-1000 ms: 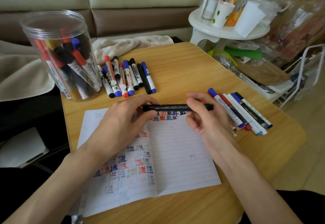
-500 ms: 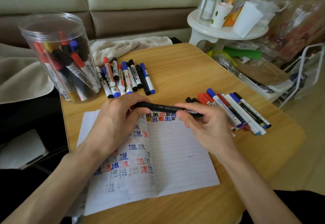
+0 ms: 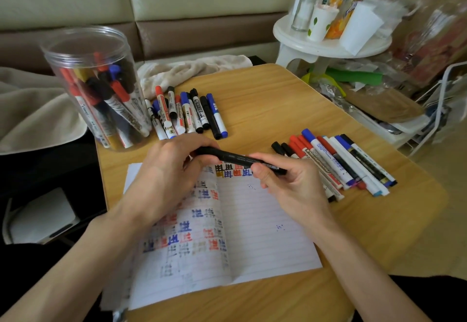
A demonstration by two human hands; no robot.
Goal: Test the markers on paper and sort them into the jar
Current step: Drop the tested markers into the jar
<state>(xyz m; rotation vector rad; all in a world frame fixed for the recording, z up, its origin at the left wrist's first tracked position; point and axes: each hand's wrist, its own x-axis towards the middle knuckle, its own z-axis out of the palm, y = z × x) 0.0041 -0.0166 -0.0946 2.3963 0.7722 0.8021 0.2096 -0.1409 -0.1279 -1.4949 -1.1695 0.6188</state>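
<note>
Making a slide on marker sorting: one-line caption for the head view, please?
Left hand and right hand hold a black marker above scribbled paper, jar at left.

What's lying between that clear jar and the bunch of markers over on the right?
In the head view, a second bunch of markers lies beside the jar, then bare tabletop up to the right bunch.

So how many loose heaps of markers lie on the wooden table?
2: one heap beside the clear plastic jar, a second heap right of the lined white paper; left hand and right hand hold a black marker.
</note>
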